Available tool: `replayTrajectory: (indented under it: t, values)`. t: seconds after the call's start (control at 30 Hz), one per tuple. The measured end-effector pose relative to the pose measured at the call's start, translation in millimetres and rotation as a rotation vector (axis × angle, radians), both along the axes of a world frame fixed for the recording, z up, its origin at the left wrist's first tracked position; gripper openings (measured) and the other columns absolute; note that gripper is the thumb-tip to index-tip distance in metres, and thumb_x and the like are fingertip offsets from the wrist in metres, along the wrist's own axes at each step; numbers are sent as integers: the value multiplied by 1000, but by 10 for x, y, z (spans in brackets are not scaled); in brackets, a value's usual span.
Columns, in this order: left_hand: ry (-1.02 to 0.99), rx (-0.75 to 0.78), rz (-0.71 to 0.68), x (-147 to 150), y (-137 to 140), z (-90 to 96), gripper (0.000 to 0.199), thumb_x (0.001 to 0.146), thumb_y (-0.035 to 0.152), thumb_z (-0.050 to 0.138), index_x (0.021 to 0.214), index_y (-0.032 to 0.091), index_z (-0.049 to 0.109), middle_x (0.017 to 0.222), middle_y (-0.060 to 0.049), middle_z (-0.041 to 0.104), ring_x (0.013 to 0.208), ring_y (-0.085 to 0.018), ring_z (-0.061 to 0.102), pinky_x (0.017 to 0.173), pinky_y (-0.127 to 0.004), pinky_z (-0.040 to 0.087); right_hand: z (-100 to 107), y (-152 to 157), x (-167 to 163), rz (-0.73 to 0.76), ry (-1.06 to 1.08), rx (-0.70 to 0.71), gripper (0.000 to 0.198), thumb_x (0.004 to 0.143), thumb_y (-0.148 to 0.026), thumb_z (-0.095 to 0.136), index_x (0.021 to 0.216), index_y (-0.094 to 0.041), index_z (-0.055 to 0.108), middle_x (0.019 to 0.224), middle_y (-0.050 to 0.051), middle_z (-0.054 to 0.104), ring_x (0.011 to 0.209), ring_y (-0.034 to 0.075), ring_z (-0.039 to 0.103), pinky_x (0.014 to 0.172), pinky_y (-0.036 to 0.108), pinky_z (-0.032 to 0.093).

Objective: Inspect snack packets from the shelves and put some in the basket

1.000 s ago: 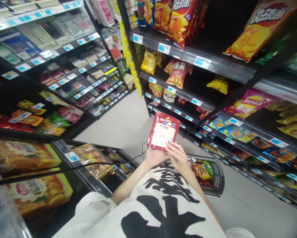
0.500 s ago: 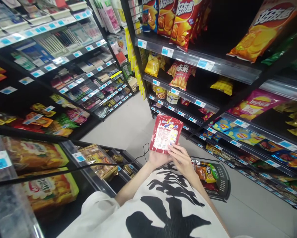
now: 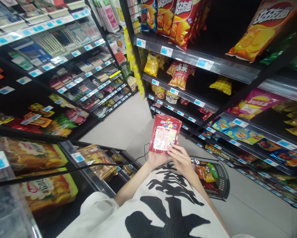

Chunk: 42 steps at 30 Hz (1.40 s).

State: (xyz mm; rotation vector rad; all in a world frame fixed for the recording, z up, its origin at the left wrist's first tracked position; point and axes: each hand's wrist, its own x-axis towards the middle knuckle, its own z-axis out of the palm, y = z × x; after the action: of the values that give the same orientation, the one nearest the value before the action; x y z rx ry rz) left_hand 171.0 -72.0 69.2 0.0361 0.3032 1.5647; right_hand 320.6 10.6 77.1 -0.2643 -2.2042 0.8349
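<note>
A red snack pouch (image 3: 164, 134) with a white printed label is held up in front of my chest, label side towards me. My left hand (image 3: 158, 160) supports it from below at the lower edge; its fingers are mostly hidden behind the pouch. My right hand (image 3: 181, 158) grips the lower right corner, with its fingers lying over the label's edge. On the floor behind my right forearm stands a dark shopping basket (image 3: 222, 180) holding several snack packs (image 3: 204, 172).
Shelves of chip bags (image 3: 184, 21) rise on the right. Packaged bread (image 3: 48, 190) fills the shelf at lower left, and a rack of small goods (image 3: 61, 39) stands farther back. A black cable (image 3: 89, 167) crosses at left. Grey floor (image 3: 113, 122) runs between.
The pouch has shifted slightly left and turned a little more upright in my hands. Both hands keep their hold, and the view has moved very slightly.
</note>
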Motion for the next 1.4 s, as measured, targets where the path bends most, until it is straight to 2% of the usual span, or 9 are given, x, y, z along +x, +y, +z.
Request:
replayTrajectory:
  t: [0.27, 0.47, 0.7, 0.8, 0.87, 1.0, 1.2, 1.4]
  values:
    - [78, -57, 32, 10, 13, -26, 90, 77, 55, 63, 156, 23, 34, 159, -18, 40, 145, -40, 38, 111, -56, 33, -3, 2, -4, -1, 12, -42, 55, 94, 2, 52, 137, -30, 60, 136, 5, 66, 131, 27, 57, 101, 52, 55]
    - [152, 31, 61, 13, 22, -91, 96, 69, 50, 75, 154, 26, 39, 159, -16, 42, 143, -40, 41, 110, -54, 37, 6, -1, -4, -27, 47, -119, 49, 94, 1, 47, 128, -29, 66, 132, 6, 69, 126, 25, 60, 100, 50, 56]
    - [216, 62, 57, 19, 26, -82, 94, 70, 44, 76, 155, 27, 38, 159, -15, 43, 146, -43, 37, 115, -60, 32, 9, -3, 8, -72, 58, -175, 40, 96, -3, 48, 117, -28, 70, 127, 6, 72, 114, 24, 66, 95, 48, 58]
    - [246, 37, 50, 14, 35, -83, 90, 74, 41, 73, 155, 23, 38, 159, -15, 43, 148, -44, 34, 118, -58, 30, 7, -13, 18, -97, 39, -206, 36, 97, -6, 48, 114, -28, 71, 126, 6, 72, 104, 22, 70, 90, 44, 59]
    - [249, 19, 48, 10, 38, -84, 86, 78, 40, 70, 155, 22, 38, 159, -15, 42, 149, -43, 32, 119, -57, 29, 2, -21, 24, -104, 23, -210, 35, 97, -6, 48, 115, -27, 70, 126, 6, 72, 103, 21, 71, 90, 42, 58]
    - [292, 37, 36, 11, 35, -93, 83, 80, 43, 68, 155, 23, 38, 159, -14, 42, 148, -44, 33, 118, -57, 30, -15, -30, 30, -115, 8, -218, 35, 97, -5, 49, 115, -26, 70, 126, 6, 72, 109, 21, 71, 96, 41, 57]
    - [296, 81, 34, 22, 28, -90, 92, 74, 53, 75, 153, 21, 41, 158, -17, 43, 145, -46, 37, 116, -58, 32, -35, -33, 34, -119, 24, -232, 34, 96, -4, 50, 112, -25, 71, 126, 5, 72, 113, 20, 71, 100, 40, 57]
    - [201, 46, 1, 21, 15, -69, 95, 73, 58, 73, 153, 19, 41, 155, -21, 46, 147, -46, 34, 110, -58, 35, -30, -42, 41, -91, 19, -235, 32, 96, -6, 51, 111, -25, 72, 125, 6, 73, 108, 20, 73, 92, 37, 61]
